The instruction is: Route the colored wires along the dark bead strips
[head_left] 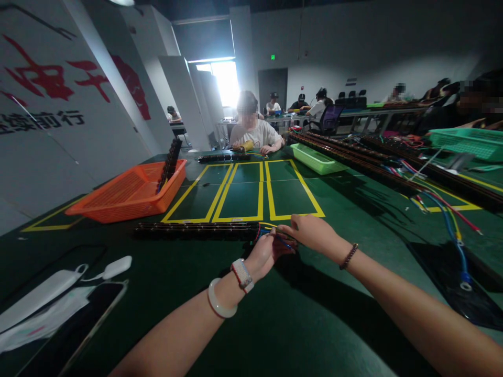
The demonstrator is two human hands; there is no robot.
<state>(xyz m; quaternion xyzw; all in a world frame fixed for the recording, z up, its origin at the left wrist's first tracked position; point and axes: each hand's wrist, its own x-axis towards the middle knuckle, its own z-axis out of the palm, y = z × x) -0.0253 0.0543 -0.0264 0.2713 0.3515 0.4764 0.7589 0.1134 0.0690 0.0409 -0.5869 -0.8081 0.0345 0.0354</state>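
Observation:
A long black bar-shaped assembly (196, 230) lies crosswise on the green table, with yellow and blue wires (268, 226) coming out of its right end. My left hand (264, 254) is closed around these wires just beyond the bar's end. From the right, my right hand (310, 233) meets it with thumb and forefinger pinched at the wires. What exactly sits between the right fingertips is too small to make out. A blue wire end (288, 245) sticks out below the fingers.
An orange basket (118, 193) with a similar black bar stands at the left. Several long black bars with coloured wires (353, 162) lie at the right, near a green basket (314, 159). A phone (90, 324) is at the lower left. A person (255, 128) sits opposite.

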